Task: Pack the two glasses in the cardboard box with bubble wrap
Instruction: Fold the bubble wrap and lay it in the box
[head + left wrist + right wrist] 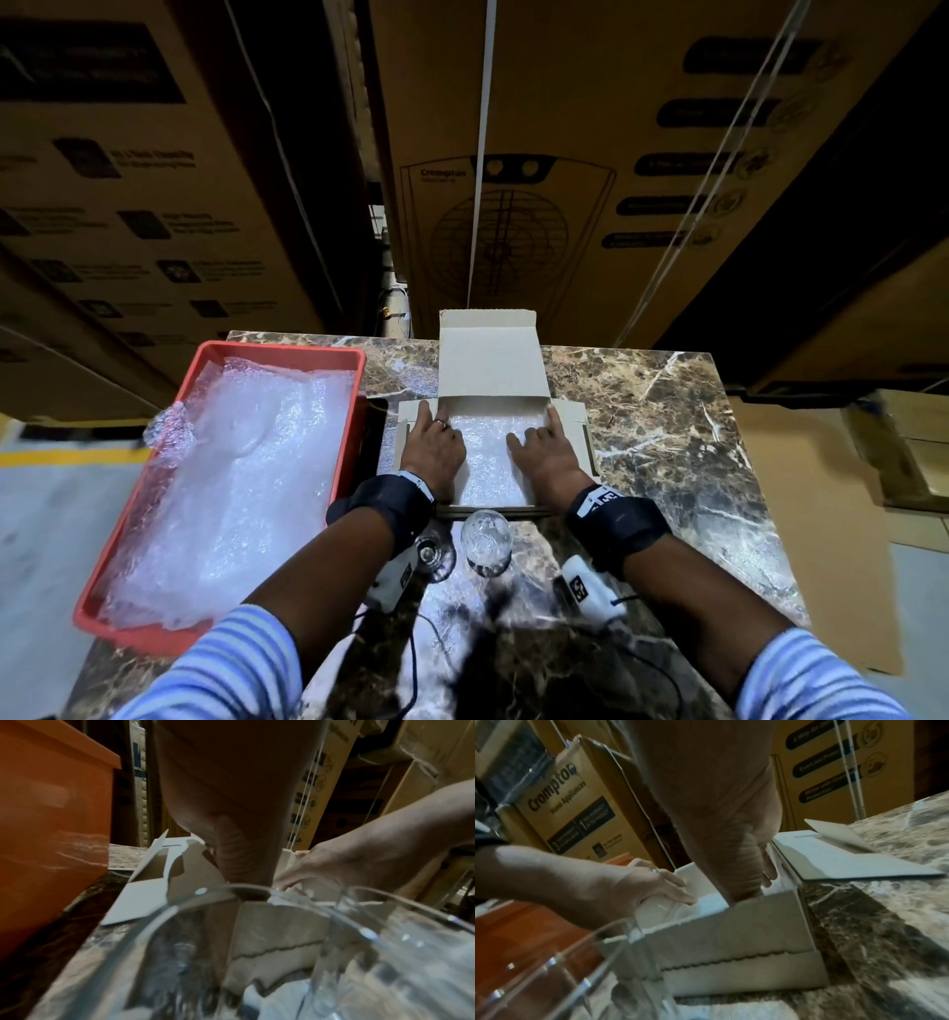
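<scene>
Presently a clear bubble wrap sheet (490, 457) is pressed flat inside the open white cardboard box (490, 360) by the left hand (434, 452) and right hand (547, 455), fingers straight and apart, while two clear drinking glasses (485, 539) stand just near of it, to be lifted in next.

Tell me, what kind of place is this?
Probably a warehouse or stockroom. Tall appliance cartons are stacked behind the marble table, a yellow line marks the floor, and a red tray holds bubble wrap.
</scene>
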